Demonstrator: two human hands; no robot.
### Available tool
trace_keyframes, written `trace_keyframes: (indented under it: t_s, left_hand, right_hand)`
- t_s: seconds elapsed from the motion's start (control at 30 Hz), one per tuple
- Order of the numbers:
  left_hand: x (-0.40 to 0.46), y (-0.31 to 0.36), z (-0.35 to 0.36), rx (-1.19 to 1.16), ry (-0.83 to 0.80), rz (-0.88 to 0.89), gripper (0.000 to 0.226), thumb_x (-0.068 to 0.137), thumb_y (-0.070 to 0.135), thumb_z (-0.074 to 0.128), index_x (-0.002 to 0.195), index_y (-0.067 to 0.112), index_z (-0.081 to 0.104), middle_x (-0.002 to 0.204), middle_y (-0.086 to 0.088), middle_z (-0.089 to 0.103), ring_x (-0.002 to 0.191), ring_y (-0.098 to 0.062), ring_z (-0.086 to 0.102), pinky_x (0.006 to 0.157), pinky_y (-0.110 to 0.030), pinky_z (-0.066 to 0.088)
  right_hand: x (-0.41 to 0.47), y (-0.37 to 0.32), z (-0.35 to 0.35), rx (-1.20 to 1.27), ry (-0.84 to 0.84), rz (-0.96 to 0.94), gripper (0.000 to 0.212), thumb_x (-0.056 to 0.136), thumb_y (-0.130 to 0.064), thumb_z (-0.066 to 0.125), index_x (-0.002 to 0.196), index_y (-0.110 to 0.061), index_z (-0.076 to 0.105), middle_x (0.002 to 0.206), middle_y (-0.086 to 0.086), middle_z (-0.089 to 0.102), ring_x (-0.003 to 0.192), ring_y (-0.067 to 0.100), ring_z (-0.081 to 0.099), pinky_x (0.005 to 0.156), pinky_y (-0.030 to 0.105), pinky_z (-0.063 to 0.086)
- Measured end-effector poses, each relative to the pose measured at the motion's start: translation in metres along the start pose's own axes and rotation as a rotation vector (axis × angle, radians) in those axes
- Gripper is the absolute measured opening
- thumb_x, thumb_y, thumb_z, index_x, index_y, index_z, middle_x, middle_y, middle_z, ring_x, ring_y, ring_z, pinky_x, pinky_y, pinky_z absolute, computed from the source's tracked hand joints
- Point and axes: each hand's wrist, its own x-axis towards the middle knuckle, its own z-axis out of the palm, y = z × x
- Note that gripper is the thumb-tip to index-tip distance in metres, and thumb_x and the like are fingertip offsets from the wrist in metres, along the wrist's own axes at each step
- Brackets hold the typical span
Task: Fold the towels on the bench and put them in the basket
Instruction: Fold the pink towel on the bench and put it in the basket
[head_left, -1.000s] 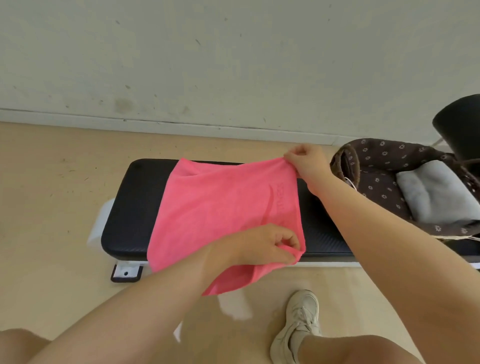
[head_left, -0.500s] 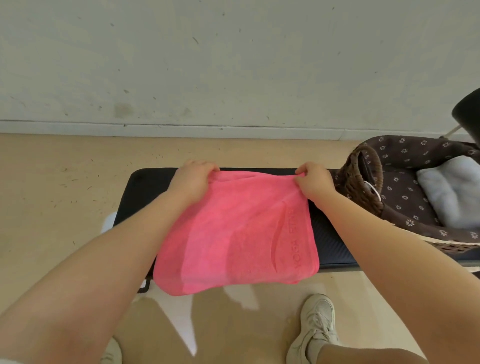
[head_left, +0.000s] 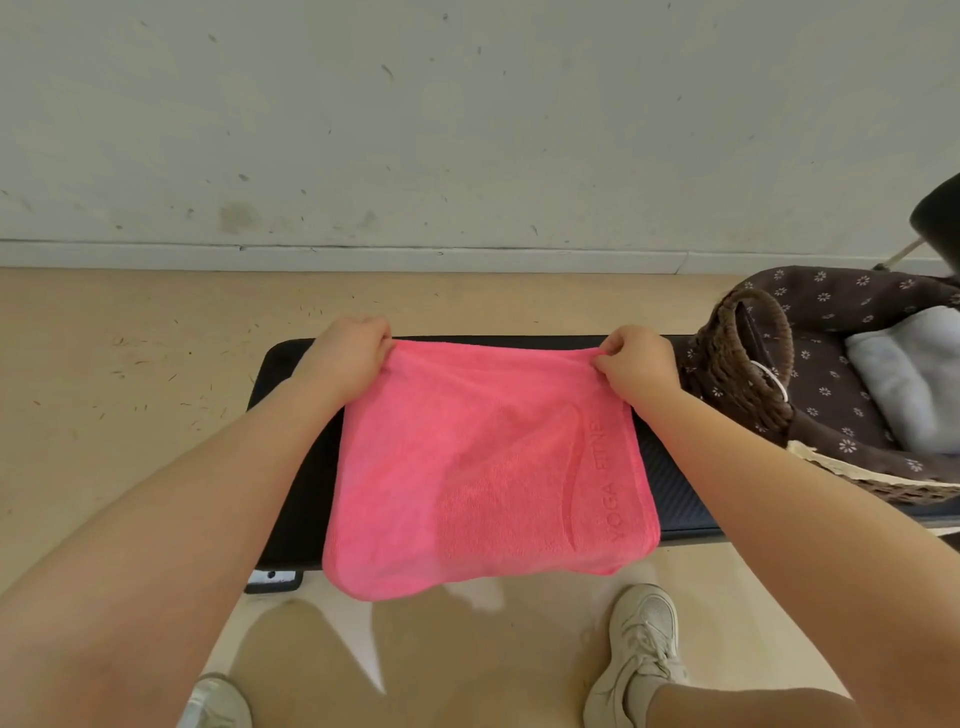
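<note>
Pinching far corners of pink terry towel (head_left: 483, 467) with my left hand (head_left: 348, 358) and right hand (head_left: 636, 366), fingers curled tight. Towel draped across black padded desk (head_left: 291, 467), near edge overhanging. Judge it light, limp, non-slippery; hold corners. Brown wicker basket (head_left: 743, 358) at desk's right end.

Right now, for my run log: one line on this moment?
fold | left hand, right hand pinch pink towel far corners | on bench

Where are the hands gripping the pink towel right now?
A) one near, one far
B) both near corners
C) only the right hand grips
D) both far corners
D: the left hand and right hand each pinch a far corner of the pink towel, by the wall-side edge of the bench.
</note>
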Motion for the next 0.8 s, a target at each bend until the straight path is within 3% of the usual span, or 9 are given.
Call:
trace_keyframes:
  t_s: [0.13, 0.3, 0.43, 0.6, 0.7, 0.77, 0.8]
  left_hand:
    - [0.002, 0.001, 0.005, 0.003, 0.036, 0.008, 0.024, 0.095, 0.009, 0.035, 0.100, 0.002, 0.056, 0.098, -0.016, 0.061, 0.086, -0.027, 0.052, 0.074, -0.037, 0.041]
    - [0.004, 0.000, 0.008, 0.041, 0.095, 0.025, 0.024, 0.095, 0.014, 0.038, 0.104, 0.005, 0.059, 0.103, -0.012, 0.061, 0.093, -0.027, 0.055, 0.076, -0.038, 0.045]
    - [0.011, 0.002, 0.009, 0.163, 0.107, 0.052, 0.025, 0.095, 0.015, 0.038, 0.104, 0.006, 0.061, 0.101, -0.011, 0.062, 0.091, -0.027, 0.055, 0.071, -0.035, 0.042]
    - [0.019, 0.004, 0.014, 0.240, 0.019, 0.035, 0.027, 0.097, 0.015, 0.036, 0.111, 0.003, 0.055, 0.109, -0.015, 0.057, 0.100, -0.030, 0.051, 0.078, -0.038, 0.042]
    - [0.020, 0.003, 0.012, 0.242, -0.002, 0.019, 0.026, 0.098, 0.014, 0.036, 0.113, 0.003, 0.054, 0.112, -0.016, 0.056, 0.104, -0.030, 0.049, 0.083, -0.040, 0.042]
    - [0.019, 0.003, 0.012, 0.288, -0.001, 0.019, 0.024, 0.097, 0.011, 0.035, 0.112, 0.004, 0.053, 0.112, -0.015, 0.055, 0.104, -0.030, 0.048, 0.082, -0.037, 0.039]
    - [0.019, 0.003, 0.011, 0.306, 0.009, 0.019, 0.023, 0.096, 0.008, 0.035, 0.111, 0.004, 0.053, 0.112, -0.016, 0.055, 0.104, -0.030, 0.048, 0.082, -0.037, 0.039]
  right_hand:
    - [0.005, -0.004, 0.003, -0.069, -0.039, 0.037, 0.016, 0.087, -0.006, 0.055, 0.097, -0.007, 0.069, 0.102, 0.013, 0.068, 0.090, 0.027, 0.062, 0.071, 0.029, 0.048]
    - [0.012, -0.003, 0.003, -0.100, -0.015, 0.113, 0.020, 0.085, -0.008, 0.056, 0.095, 0.002, 0.070, 0.098, 0.017, 0.070, 0.091, 0.031, 0.065, 0.074, 0.031, 0.051]
    - [0.016, -0.003, 0.000, -0.100, -0.014, 0.142, 0.020, 0.085, -0.009, 0.056, 0.097, 0.001, 0.069, 0.100, 0.017, 0.069, 0.094, 0.031, 0.064, 0.076, 0.030, 0.050]
    - [0.015, -0.004, -0.006, -0.007, -0.087, 0.043, 0.029, 0.082, -0.003, 0.060, 0.111, -0.006, 0.061, 0.111, 0.010, 0.060, 0.103, 0.027, 0.057, 0.081, 0.029, 0.044]
    - [0.018, -0.005, -0.012, 0.040, -0.176, 0.046, 0.021, 0.080, -0.002, 0.063, 0.100, -0.005, 0.067, 0.100, 0.013, 0.063, 0.093, 0.025, 0.057, 0.077, 0.028, 0.045]
    - [0.020, -0.008, -0.014, 0.069, -0.214, 0.059, 0.007, 0.080, -0.003, 0.063, 0.080, -0.009, 0.065, 0.083, 0.008, 0.060, 0.085, 0.024, 0.054, 0.066, 0.025, 0.043]
    - [0.023, -0.010, -0.014, 0.085, -0.199, 0.044, 0.013, 0.080, -0.003, 0.062, 0.072, -0.014, 0.059, 0.076, 0.004, 0.056, 0.082, 0.023, 0.053, 0.060, 0.024, 0.041]
